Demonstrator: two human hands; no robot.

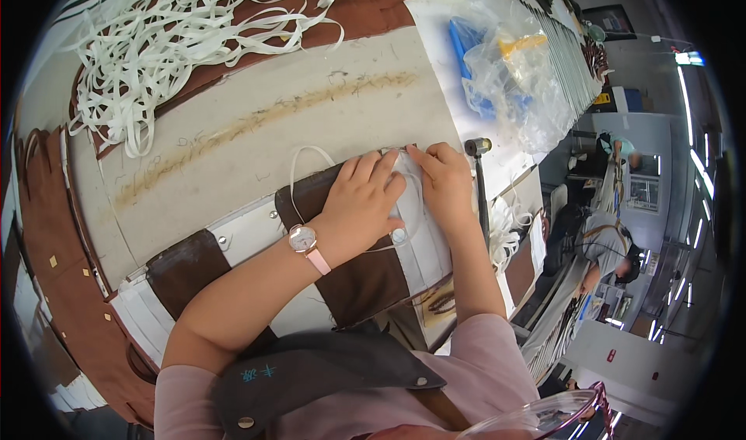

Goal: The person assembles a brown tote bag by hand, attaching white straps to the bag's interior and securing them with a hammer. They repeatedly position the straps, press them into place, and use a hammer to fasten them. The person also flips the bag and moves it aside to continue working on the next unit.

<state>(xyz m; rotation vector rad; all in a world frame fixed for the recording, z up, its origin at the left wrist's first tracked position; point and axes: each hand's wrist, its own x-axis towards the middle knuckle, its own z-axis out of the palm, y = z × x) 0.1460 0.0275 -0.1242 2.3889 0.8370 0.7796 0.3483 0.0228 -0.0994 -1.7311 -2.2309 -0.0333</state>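
Striped brown-and-white panel (361, 284) lay flat along bench's (256, 152) near edge. Long axis ran obliquely, left end nearer person, right end pointing toward bench's far right corner; stripes crossed it. Left hand (361, 203) pressed panel's right end, fingers and thumb apart. Right hand's (444, 187) fingertips touched panel's far right corner; whether pinched, could not tell. Hammer (478, 146) lay just beside right hand; white tape heap (179, 43) covered bench's far left corner.
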